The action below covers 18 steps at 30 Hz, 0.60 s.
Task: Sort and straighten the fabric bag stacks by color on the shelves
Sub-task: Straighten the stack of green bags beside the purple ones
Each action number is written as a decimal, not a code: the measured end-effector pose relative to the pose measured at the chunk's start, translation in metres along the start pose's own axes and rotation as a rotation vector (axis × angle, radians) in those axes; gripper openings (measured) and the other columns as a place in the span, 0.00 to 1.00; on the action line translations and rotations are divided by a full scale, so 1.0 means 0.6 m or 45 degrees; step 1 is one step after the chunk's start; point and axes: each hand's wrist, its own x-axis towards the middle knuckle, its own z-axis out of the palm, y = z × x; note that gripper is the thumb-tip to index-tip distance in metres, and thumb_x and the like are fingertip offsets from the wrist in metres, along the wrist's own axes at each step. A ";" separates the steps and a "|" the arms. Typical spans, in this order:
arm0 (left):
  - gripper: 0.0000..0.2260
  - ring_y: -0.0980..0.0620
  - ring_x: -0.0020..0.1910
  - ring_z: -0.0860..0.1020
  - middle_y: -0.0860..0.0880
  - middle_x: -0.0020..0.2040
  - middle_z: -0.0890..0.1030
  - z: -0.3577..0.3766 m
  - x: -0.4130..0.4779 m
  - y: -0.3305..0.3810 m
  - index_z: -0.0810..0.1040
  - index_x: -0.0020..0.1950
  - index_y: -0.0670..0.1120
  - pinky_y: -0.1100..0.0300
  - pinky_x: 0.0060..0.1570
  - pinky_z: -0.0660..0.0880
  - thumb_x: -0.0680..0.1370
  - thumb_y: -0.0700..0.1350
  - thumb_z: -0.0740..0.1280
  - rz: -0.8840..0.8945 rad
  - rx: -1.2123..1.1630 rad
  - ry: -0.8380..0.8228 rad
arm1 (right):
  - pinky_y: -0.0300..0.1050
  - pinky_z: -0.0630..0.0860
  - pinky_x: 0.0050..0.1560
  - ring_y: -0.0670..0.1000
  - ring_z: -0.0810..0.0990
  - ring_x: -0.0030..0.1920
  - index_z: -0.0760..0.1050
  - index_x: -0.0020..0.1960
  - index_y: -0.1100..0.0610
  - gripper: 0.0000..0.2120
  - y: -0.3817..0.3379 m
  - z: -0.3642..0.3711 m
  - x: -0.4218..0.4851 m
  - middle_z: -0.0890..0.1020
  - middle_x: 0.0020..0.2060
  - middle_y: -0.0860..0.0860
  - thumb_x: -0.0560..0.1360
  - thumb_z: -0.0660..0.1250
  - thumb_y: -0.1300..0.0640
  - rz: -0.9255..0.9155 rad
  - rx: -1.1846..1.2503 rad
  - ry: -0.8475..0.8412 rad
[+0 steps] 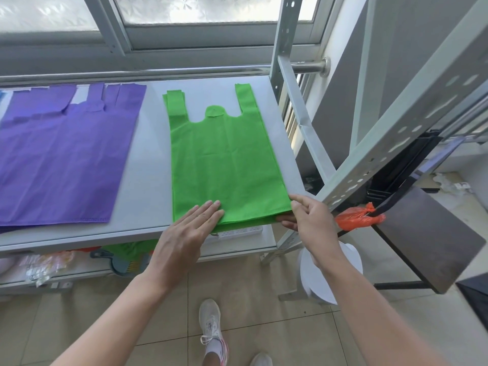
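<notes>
A stack of green fabric bags (224, 157) lies flat on the white shelf (148, 165), handles pointing toward the window. My left hand (190, 228) rests palm down on the stack's near left corner, fingers together and flat. My right hand (306, 217) pinches the stack's near right corner, thumb on top and fingers under the edge. To the left, a stack of purple fabric bags (60, 159) lies flat on the same shelf, its handles uneven at the far end.
A grey metal shelf upright (293, 83) and a slanted perforated beam (396, 128) stand at the right. An orange plastic bag (359, 217) hangs by a dark table (427, 239). The lower shelf holds more green fabric (129, 249), a dustpan and packets. A white bin (327, 273) stands below.
</notes>
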 end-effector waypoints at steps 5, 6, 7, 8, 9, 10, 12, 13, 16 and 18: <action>0.36 0.46 0.78 0.68 0.44 0.79 0.68 -0.002 0.003 0.000 0.68 0.79 0.41 0.47 0.76 0.69 0.71 0.22 0.54 0.051 0.046 -0.029 | 0.53 0.85 0.52 0.50 0.89 0.42 0.78 0.70 0.55 0.16 -0.004 0.001 0.002 0.85 0.58 0.54 0.87 0.58 0.57 0.048 0.030 0.015; 0.36 0.46 0.78 0.68 0.43 0.79 0.68 -0.004 0.004 0.002 0.68 0.79 0.41 0.47 0.76 0.69 0.71 0.23 0.53 0.053 0.055 -0.040 | 0.53 0.85 0.52 0.50 0.89 0.42 0.78 0.70 0.56 0.15 -0.006 0.001 0.002 0.85 0.58 0.54 0.86 0.60 0.55 0.051 0.049 0.013; 0.36 0.45 0.78 0.68 0.42 0.79 0.68 -0.006 0.005 0.004 0.68 0.79 0.41 0.46 0.75 0.70 0.72 0.23 0.53 0.051 0.062 -0.059 | 0.52 0.85 0.51 0.51 0.89 0.42 0.78 0.69 0.57 0.15 -0.007 0.001 0.002 0.86 0.56 0.54 0.85 0.63 0.55 0.050 0.076 0.010; 0.35 0.45 0.78 0.68 0.42 0.79 0.68 -0.010 0.005 0.005 0.68 0.79 0.40 0.46 0.75 0.70 0.72 0.24 0.54 0.051 0.067 -0.075 | 0.51 0.85 0.50 0.51 0.89 0.42 0.78 0.69 0.58 0.15 -0.008 0.001 0.002 0.87 0.53 0.53 0.84 0.66 0.55 0.050 0.096 0.007; 0.35 0.45 0.78 0.68 0.42 0.79 0.68 -0.010 0.005 0.005 0.68 0.79 0.40 0.46 0.75 0.69 0.72 0.24 0.54 0.058 0.074 -0.074 | 0.50 0.85 0.49 0.51 0.89 0.42 0.78 0.68 0.59 0.14 -0.008 0.001 0.002 0.88 0.50 0.53 0.83 0.68 0.57 0.051 0.109 0.003; 0.34 0.45 0.78 0.68 0.42 0.79 0.68 -0.011 0.005 0.005 0.68 0.79 0.40 0.47 0.76 0.69 0.73 0.24 0.54 0.063 0.078 -0.080 | 0.49 0.85 0.49 0.51 0.89 0.42 0.77 0.67 0.59 0.14 -0.008 0.002 0.002 0.88 0.48 0.52 0.82 0.68 0.58 0.054 0.109 0.002; 0.32 0.45 0.78 0.69 0.42 0.78 0.69 -0.013 0.006 0.004 0.69 0.79 0.40 0.47 0.76 0.69 0.75 0.25 0.53 0.061 0.077 -0.090 | 0.48 0.85 0.48 0.51 0.89 0.43 0.78 0.67 0.59 0.13 -0.003 0.004 0.006 0.88 0.48 0.51 0.83 0.68 0.60 0.065 0.085 0.014; 0.31 0.45 0.77 0.70 0.43 0.78 0.70 -0.013 0.005 0.001 0.71 0.77 0.40 0.46 0.75 0.70 0.76 0.26 0.53 0.048 0.079 -0.064 | 0.49 0.85 0.48 0.51 0.89 0.43 0.77 0.67 0.59 0.14 -0.001 0.004 0.009 0.88 0.49 0.52 0.83 0.67 0.60 0.069 0.072 0.022; 0.29 0.44 0.73 0.75 0.43 0.72 0.78 -0.025 -0.002 -0.004 0.80 0.70 0.41 0.43 0.71 0.74 0.72 0.24 0.63 -0.198 0.004 0.082 | 0.49 0.84 0.48 0.52 0.89 0.43 0.77 0.68 0.60 0.14 0.004 0.003 0.015 0.87 0.52 0.55 0.83 0.66 0.59 0.079 0.064 0.025; 0.31 0.44 0.70 0.76 0.45 0.70 0.79 -0.034 -0.011 -0.005 0.81 0.69 0.42 0.47 0.69 0.74 0.67 0.23 0.70 -0.429 -0.075 0.206 | 0.49 0.84 0.48 0.52 0.89 0.43 0.77 0.69 0.61 0.15 0.005 0.001 0.018 0.87 0.53 0.55 0.84 0.66 0.59 0.089 0.068 0.014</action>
